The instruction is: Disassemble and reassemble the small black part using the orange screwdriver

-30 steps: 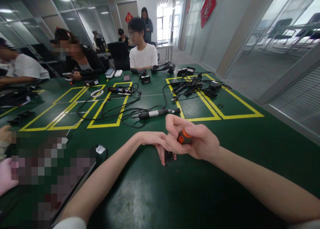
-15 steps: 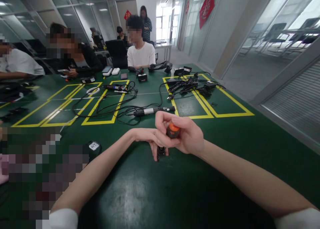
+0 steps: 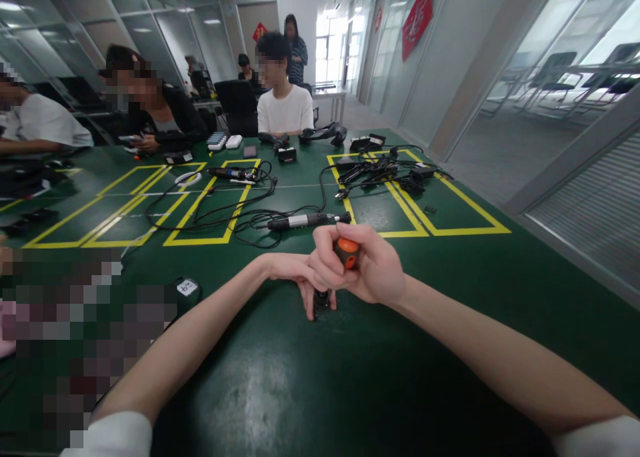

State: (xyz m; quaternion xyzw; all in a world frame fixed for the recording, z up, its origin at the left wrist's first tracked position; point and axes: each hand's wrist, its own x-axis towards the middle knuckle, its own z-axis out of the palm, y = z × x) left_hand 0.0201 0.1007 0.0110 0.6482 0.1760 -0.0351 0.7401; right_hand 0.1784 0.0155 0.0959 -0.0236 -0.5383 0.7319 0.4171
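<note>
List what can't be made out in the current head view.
Head view:
Handle: far end, hidden by the right grip.
Black part: top, hidden behind the left grip and right.
Bits: too small to identify.
Leftmost person: cut off by the left edge.
Lower-left things: masked by pixel blocks.

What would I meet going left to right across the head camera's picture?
White-labelled black device, small black part, orange-and-grey handle in the right hand, small dark pieces.
</note>
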